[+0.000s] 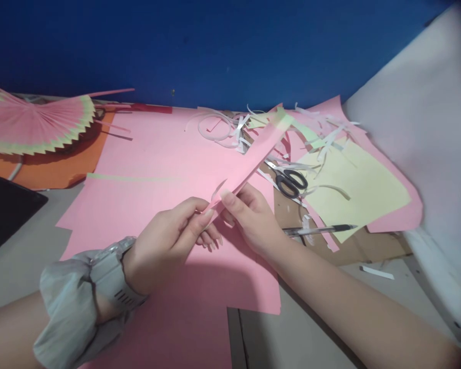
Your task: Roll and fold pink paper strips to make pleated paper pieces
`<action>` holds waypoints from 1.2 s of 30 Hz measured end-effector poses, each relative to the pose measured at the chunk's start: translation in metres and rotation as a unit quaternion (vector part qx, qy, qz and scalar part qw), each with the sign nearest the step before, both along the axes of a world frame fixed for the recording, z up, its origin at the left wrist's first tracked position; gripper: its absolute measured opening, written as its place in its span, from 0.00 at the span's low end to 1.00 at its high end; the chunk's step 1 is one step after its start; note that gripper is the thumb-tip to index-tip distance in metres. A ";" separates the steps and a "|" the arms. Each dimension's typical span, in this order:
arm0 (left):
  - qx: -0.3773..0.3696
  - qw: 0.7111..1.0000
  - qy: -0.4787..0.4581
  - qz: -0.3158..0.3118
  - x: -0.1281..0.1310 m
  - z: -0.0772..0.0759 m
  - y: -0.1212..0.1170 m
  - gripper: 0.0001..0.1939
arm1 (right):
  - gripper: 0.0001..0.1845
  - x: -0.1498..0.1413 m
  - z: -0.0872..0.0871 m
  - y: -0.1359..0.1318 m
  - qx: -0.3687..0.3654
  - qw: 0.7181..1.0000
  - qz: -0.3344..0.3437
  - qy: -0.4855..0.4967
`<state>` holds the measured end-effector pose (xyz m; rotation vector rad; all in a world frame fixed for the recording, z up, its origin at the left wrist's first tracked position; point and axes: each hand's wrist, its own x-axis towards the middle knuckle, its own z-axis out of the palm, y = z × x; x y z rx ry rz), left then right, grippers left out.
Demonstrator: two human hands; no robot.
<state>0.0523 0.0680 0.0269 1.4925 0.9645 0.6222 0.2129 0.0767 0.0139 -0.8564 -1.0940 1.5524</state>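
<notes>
Between my two hands is a folded pink paper strip (253, 152) with a pale green far end, slanting up to the right. My left hand (180, 223) pinches its near end between thumb and fingers. Close beside it, my right hand (249, 212) grips the strip a little farther up, thumb on top. A thin flap of paper stands up near the right thumb. Below the hands lie large pink paper sheets (138, 154), one with a pale green edge line. The fingertips under the strip are partly hidden.
Black-handled scissors (291, 182), a pen (322, 230) and white paper scraps (330, 141) lie to the right, with a pale yellow sheet (353, 184). At left are a pleated pink-and-green paper fan (38, 123), an orange sheet (61, 174) and a black device (11, 215). A blue wall (215, 51) rises behind.
</notes>
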 end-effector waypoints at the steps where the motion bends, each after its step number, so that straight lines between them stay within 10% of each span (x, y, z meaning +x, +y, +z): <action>1: -0.001 1.000 0.004 0.000 0.000 0.001 0.000 0.12 | 0.10 0.000 0.000 0.001 -0.006 1.000 0.002 0.014; 20: -0.039 0.998 0.007 -0.047 0.002 0.002 0.004 0.15 | 0.16 -0.005 0.002 -0.003 -0.003 0.992 0.123 0.000; 28: -0.060 0.997 0.007 -0.055 0.002 0.006 0.005 0.15 | 0.10 0.000 0.003 0.000 -0.030 0.999 -0.028 0.017; 36: -0.046 0.998 -0.028 -0.034 0.001 0.006 0.004 0.15 | 0.08 -0.001 0.002 -0.001 -0.007 0.991 0.132 0.026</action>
